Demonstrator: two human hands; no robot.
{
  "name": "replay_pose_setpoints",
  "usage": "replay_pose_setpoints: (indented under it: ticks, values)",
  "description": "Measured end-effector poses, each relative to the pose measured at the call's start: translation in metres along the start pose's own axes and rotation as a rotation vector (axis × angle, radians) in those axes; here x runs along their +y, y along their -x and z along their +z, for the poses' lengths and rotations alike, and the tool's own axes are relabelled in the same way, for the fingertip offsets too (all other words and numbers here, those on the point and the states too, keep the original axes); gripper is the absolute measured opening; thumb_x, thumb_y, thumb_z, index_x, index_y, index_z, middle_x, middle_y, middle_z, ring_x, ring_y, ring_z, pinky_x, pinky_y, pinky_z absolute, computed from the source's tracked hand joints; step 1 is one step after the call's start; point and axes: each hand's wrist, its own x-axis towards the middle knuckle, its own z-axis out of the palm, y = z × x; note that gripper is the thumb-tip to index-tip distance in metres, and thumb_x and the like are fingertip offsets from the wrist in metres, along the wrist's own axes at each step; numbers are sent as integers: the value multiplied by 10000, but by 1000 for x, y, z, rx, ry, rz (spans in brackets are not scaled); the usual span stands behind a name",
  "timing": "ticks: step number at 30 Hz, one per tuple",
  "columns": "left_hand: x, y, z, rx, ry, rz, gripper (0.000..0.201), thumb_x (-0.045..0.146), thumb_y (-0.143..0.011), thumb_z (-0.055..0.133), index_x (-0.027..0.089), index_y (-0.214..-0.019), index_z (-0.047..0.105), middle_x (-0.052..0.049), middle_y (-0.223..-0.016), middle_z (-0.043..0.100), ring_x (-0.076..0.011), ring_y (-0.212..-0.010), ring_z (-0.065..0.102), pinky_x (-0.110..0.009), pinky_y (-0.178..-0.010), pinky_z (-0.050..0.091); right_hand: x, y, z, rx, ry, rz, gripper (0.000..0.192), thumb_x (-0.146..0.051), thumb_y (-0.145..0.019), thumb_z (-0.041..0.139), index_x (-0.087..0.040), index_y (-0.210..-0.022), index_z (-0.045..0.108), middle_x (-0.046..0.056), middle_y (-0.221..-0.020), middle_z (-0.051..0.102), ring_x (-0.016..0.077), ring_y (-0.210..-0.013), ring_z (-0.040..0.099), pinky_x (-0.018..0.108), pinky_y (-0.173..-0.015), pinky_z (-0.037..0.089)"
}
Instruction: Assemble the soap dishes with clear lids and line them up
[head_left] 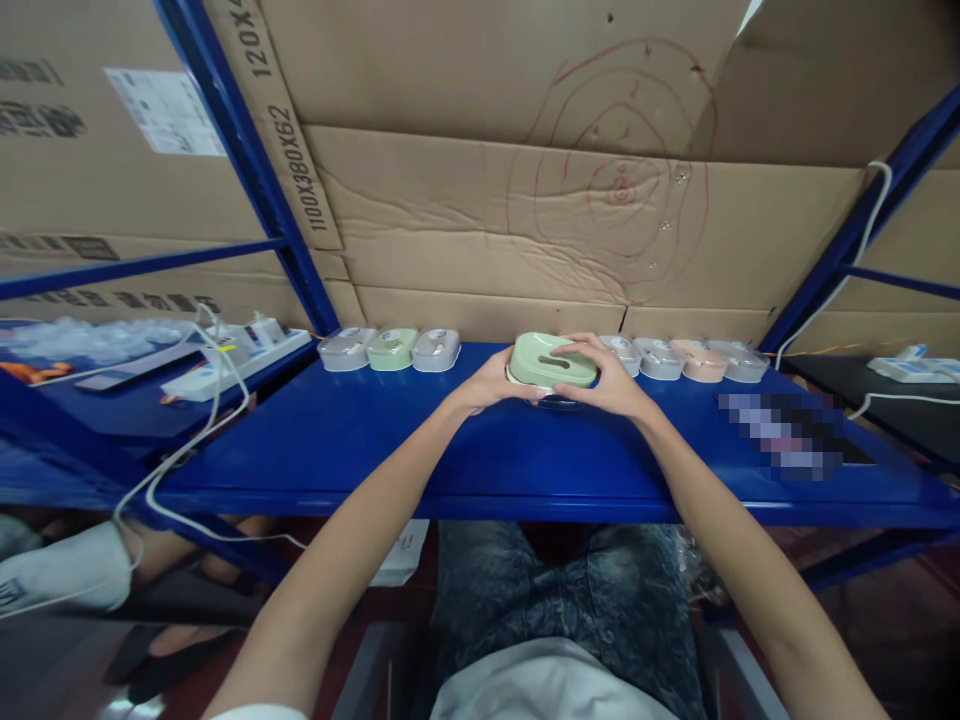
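My left hand (493,382) and my right hand (609,378) hold a light-green oval box (551,360) between them near the back of the blue shelf. The box has a long slot in its top and a paler rim low on its left side. Fingers of my left hand wrap around its left end. My right thumb and fingers close on its right end, some of them over the top. A dark rounded edge (561,402) shows just under the box; what it belongs to is unclear. My palms and the box's far side are hidden.
Along the cardboard backing, small clear-lidded boxes stand in a row: a grey one (436,350) and a green one (392,349) at left, a peach one (699,360) at right. A partly blurred flat object (787,435) lies right. White cables (217,420) cross the left post.
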Motion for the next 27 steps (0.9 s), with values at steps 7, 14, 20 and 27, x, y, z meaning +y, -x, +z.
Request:
replay_pose_setpoints:
  ticks: [7,14,20,27]
  values:
    - [-6,5,-7,6,173,-65,857,222,-598,1067,139,-1380,726,-198,-1328,785,-339,-1207,764,-434,-1047,601,8,7,5,-42,-55,40,541,-591,-876,893,-305,-1323,790,115,-1457,645,351,-1473,575,630,-1298,401]
    - [-14,1,-13,30,297,-132,549,420,-811,961,99,-1216,775,-209,-1139,832,-341,-1096,811,-441,-989,643,6,9,14,-66,-6,22,566,-580,-856,898,-310,-1343,796,115,-1487,620,352,-1471,576,633,-1308,407]
    - [-14,0,-16,97,318,-214,459,203,-742,930,102,-1168,794,-159,-1063,835,-228,-873,800,-335,-822,651,0,11,17,-113,40,2,537,-525,-863,903,-327,-1349,788,106,-1538,602,362,-1488,565,655,-1296,422]
    - [-17,-1,-19,123,246,-220,606,129,-668,932,126,-1252,773,-160,-1138,826,-257,-930,807,-361,-820,660,5,10,22,-68,-26,43,615,-581,-906,853,-336,-1450,705,113,-1529,630,368,-1474,580,647,-1288,430]
